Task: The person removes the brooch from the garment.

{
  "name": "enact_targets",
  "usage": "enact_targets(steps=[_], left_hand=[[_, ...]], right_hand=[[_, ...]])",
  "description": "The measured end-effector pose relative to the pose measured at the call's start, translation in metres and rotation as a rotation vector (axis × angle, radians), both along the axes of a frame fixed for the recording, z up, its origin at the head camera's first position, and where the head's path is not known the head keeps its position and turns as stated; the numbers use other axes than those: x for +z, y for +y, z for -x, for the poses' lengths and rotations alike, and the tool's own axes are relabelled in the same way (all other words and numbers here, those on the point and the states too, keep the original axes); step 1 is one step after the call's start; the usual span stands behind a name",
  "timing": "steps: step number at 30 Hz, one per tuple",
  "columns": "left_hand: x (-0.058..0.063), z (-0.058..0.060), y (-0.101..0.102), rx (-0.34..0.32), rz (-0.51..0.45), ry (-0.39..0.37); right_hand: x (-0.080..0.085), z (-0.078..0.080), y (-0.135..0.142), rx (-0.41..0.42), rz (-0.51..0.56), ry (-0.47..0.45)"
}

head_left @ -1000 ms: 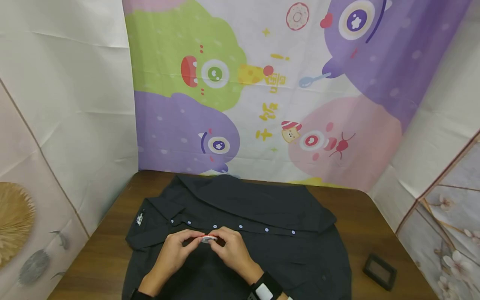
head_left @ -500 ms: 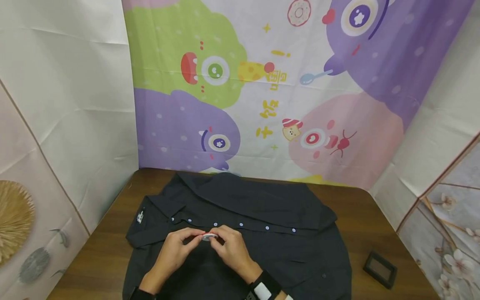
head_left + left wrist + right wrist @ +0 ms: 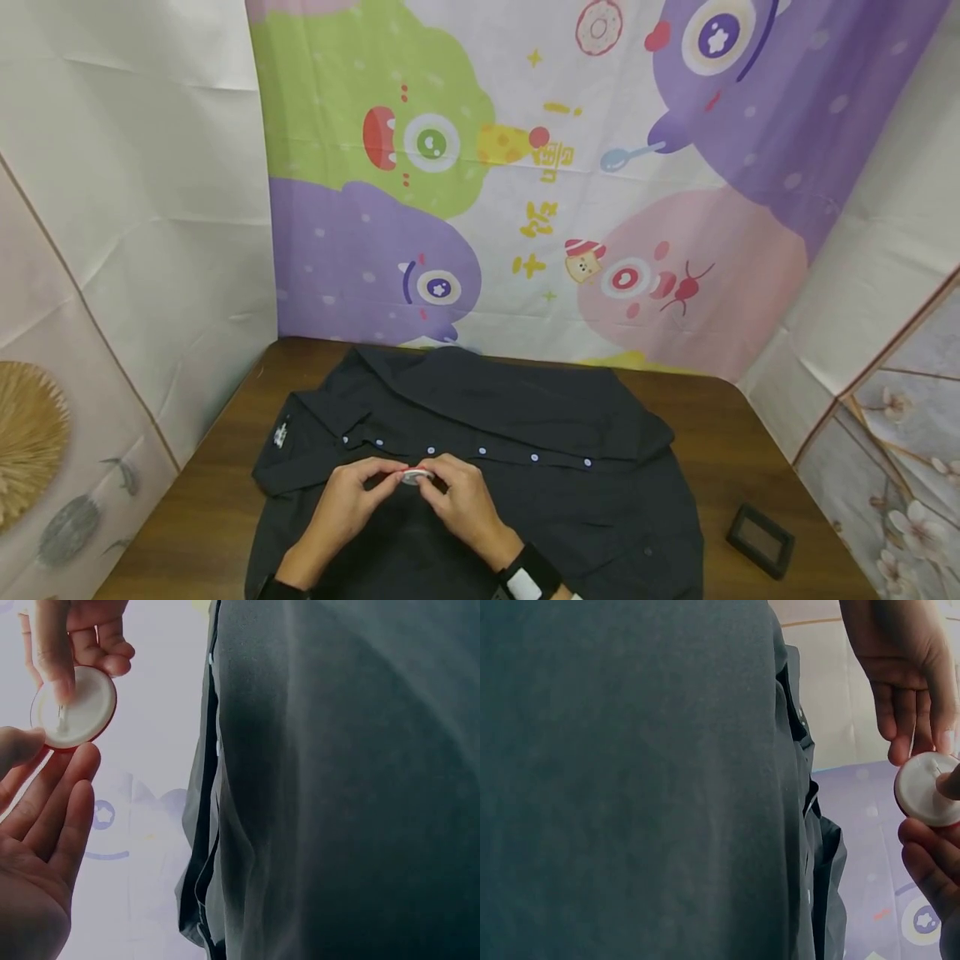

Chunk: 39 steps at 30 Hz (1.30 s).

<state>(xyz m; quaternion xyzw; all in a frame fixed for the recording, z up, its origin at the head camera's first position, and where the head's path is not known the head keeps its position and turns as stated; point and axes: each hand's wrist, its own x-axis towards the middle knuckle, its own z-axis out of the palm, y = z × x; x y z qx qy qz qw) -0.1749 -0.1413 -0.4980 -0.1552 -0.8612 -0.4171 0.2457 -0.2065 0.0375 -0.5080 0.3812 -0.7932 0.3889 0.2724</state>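
Both hands hold a round pin badge with a red rim (image 3: 416,477) over the dark shirt (image 3: 555,508). My left hand (image 3: 347,507) pinches its left edge; my right hand (image 3: 468,504) grips the right side. The left wrist view shows the badge's whitish back (image 3: 94,712) with a thin metal pin. There the right thumb (image 3: 64,679) presses near the pin, while the left thumb (image 3: 22,746) sits at the rim. From the right wrist, the badge (image 3: 919,787) appears between the fingertips of both hands, its printed front hidden.
The shirt lies spread across the brown wooden table (image 3: 187,533), a row of pale buttons (image 3: 482,451) along its placket. A small black frame-like box (image 3: 760,541) rests at the right. Behind the table hangs a cartoon-printed cloth (image 3: 525,192).
The hands and badge stay almost in place, with only slight finger movement. The head view has shifted a little.
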Motion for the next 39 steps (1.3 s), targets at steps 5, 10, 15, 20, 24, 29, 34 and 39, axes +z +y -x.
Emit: enact_targets(steps=[5,10,15,20,24,29,34,39], left_hand=[[-0.0016,-0.0014,0.0010,0.005,-0.025,-0.049],[-0.0016,-0.0018,0.0020,0.014,-0.032,-0.071],[-0.0010,-0.0021,0.0027,0.028,-0.025,-0.091],[-0.0007,-0.0023,0.0039,0.049,-0.030,-0.114],[-0.0013,-0.0019,0.0042,0.057,-0.029,-0.116],[-0.0029,-0.0021,0.0038,0.045,-0.025,-0.089],[-0.0037,-0.0025,0.0035,0.044,-0.022,-0.081],[-0.0042,-0.0024,0.0036,0.043,-0.024,-0.080]], right_hand=[[-0.0006,0.0011,0.0027,0.033,-0.002,0.007],[0.0004,0.0012,0.0043,0.051,-0.001,-0.030],[0.0002,0.0001,0.0052,0.050,0.000,-0.088],[-0.0019,-0.0004,0.0053,0.052,0.014,-0.105],[-0.0022,-0.0001,0.0050,0.063,0.036,-0.079],[-0.0024,-0.0002,0.0049,0.076,0.056,-0.078],[-0.0033,-0.0005,0.0048,0.075,0.049,-0.102],[-0.0041,-0.0001,0.0052,0.078,0.050,-0.107]])
